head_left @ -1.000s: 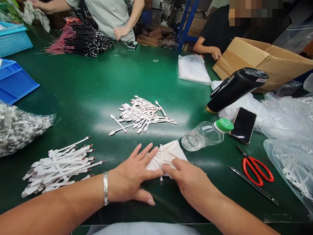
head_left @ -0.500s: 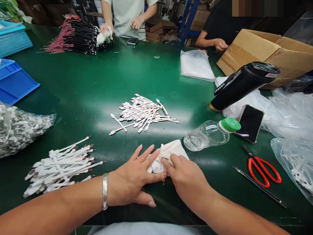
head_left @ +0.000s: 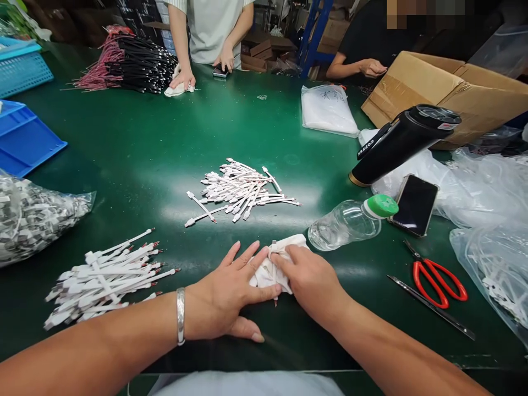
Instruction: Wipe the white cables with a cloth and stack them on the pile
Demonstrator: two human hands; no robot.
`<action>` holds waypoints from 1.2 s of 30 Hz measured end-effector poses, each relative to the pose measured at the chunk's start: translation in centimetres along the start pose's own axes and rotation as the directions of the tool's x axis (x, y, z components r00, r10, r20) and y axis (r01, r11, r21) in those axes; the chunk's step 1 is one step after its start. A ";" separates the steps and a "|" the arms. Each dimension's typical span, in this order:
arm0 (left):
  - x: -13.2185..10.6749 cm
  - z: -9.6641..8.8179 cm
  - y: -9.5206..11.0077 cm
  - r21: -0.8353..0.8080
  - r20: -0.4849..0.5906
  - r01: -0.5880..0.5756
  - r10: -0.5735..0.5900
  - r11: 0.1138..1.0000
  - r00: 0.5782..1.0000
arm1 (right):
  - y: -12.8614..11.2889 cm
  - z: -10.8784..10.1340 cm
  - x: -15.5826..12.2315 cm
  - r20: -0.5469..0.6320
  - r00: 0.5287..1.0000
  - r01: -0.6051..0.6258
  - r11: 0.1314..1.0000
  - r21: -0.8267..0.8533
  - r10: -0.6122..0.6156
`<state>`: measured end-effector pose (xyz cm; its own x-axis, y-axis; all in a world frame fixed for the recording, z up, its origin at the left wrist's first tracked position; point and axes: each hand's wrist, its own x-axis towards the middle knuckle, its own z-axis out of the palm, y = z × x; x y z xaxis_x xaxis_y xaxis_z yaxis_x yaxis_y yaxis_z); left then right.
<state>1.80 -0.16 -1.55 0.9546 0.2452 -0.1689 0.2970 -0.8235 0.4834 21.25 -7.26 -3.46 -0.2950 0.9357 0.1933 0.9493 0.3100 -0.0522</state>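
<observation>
My left hand (head_left: 226, 291) lies flat on the green table (head_left: 144, 143), fingers spread, fingertips pressing the left edge of a white cloth (head_left: 266, 272). My right hand (head_left: 311, 283) rests on the cloth's right side, its fingers bent and pinching the fabric over a short white cable (head_left: 274, 275) whose red tip sticks out below. A silver bracelet (head_left: 180, 323) circles my left wrist. A heap of white cables (head_left: 241, 190) lies beyond the cloth. A second heap of white cables with red tips (head_left: 105, 275) lies to the left.
A clear bottle with a green cap (head_left: 350, 223), a phone (head_left: 414, 204), a black flask (head_left: 402, 144), red scissors (head_left: 439, 280) and a cardboard box (head_left: 449, 93) stand to the right. Plastic bags (head_left: 490, 258), blue trays (head_left: 25, 137) and black-red wires (head_left: 132, 63) ring the table. Two other people work at the far edge.
My right hand has slid left and bunched the cloth, which now looks smaller and crumpled. The person at the far side has put a hand with a rag down on the table.
</observation>
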 end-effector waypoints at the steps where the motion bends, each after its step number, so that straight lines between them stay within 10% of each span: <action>1: 0.0 0.0 0.0 0.003 -0.002 0.000 0.000 1.000 1.000 | 0.2 0.0 0.3 -0.002 1.000 -0.011 1.000 0.004 0.011; 29: 0.1 -0.2 0.3 0.037 0.057 0.012 -0.014 0.999 0.998 | -0.4 -0.7 0.6 0.104 0.991 -0.085 0.996 -0.036 0.088; 36: -0.5 0.1 -0.2 -0.037 -0.003 0.005 -0.005 0.999 1.000 | 2.6 -0.2 0.7 0.077 0.984 -0.175 0.817 0.549 0.159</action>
<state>1.29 -0.20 -1.66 0.9533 0.2508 -0.1683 0.3020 -0.8026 0.5145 23.55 -5.81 -3.28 -0.1480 0.9833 0.1061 0.7675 0.1819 -0.6147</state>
